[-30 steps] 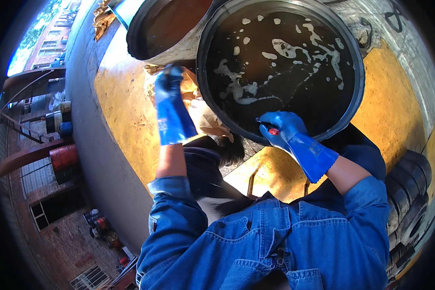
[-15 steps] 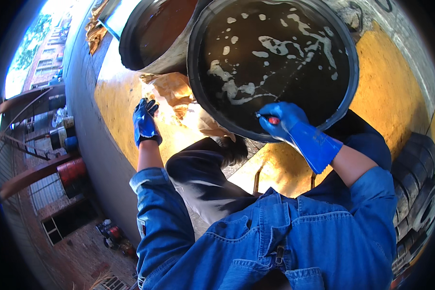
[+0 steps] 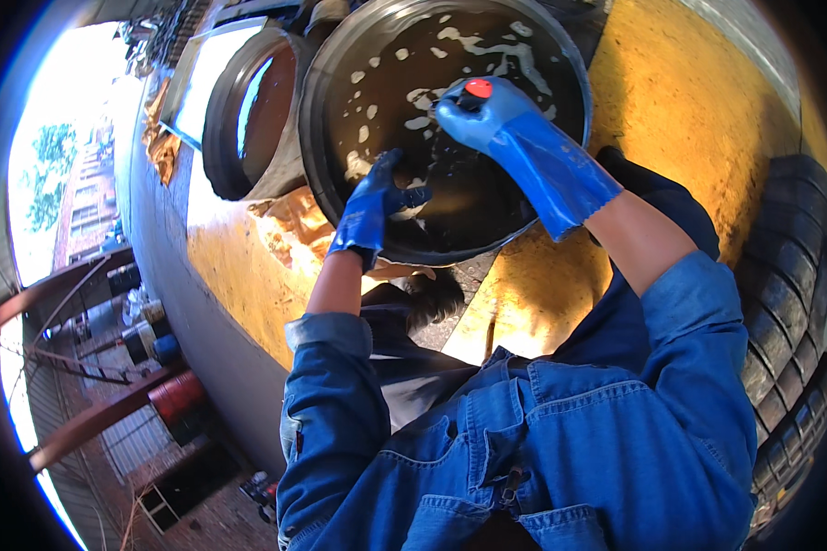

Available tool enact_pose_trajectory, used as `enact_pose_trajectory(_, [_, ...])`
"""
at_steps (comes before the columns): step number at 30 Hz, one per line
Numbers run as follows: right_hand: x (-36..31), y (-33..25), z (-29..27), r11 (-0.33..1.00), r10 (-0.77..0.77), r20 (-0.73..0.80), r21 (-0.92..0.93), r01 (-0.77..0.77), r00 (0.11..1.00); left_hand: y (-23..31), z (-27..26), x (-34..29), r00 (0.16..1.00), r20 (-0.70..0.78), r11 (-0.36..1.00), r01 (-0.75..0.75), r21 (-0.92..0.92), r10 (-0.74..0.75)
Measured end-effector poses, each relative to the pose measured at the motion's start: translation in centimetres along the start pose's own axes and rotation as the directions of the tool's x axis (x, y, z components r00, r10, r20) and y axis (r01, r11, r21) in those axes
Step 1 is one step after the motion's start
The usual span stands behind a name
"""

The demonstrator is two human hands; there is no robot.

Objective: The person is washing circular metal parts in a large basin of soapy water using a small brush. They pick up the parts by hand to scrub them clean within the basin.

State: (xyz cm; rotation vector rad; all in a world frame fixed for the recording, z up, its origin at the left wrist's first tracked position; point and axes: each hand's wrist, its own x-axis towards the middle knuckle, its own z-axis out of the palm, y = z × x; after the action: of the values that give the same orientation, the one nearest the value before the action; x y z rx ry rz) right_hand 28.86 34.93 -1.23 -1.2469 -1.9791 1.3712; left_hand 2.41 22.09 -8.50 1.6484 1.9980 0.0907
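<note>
Both hands wear blue rubber gloves and are over a large round black tub (image 3: 586, 101) of dark, murky water with patches of pale foam. My right hand (image 3: 498, 118) is closed around a tool with a red-ended black handle (image 3: 478, 88). The glove and the water hide the rest of that tool, so its kind is not plain. At the tub's near left side, my left hand (image 3: 373, 207) has its thumb and fingers apart, with nothing seen between them. It hangs over the rim, and I cannot tell whether its fingertips touch the water.
A smaller round container (image 3: 289, 170) of reddish-brown liquid stands left of the tub. Crumpled brown paper (image 3: 294, 225) lies beside both on the yellow-painted ground (image 3: 689, 119). Black tyres (image 3: 781, 294) are at my right. Farther left, below the ledge, stands a red drum (image 3: 176, 404).
My left hand has come right, from above the yellow ground to over the tub. My right hand has risen from the near rim toward the middle, still holding the red-ended tool. The view has shifted.
</note>
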Motion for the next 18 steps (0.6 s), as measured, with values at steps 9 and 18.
enact_pose_trajectory(9, [-1.0,-2.2,-1.2,0.996,0.079,0.024,-0.044,-0.078,0.997,-2.6,2.1,2.2,0.948,0.315,0.856,-0.124,0.502,-0.047])
enact_pose_trajectory(18, [-1.7,-2.5,-1.5,0.997,0.073,0.025,-0.014,-0.073,0.997,0.9,1.7,2.6,0.887,0.215,0.832,0.266,0.486,-0.409])
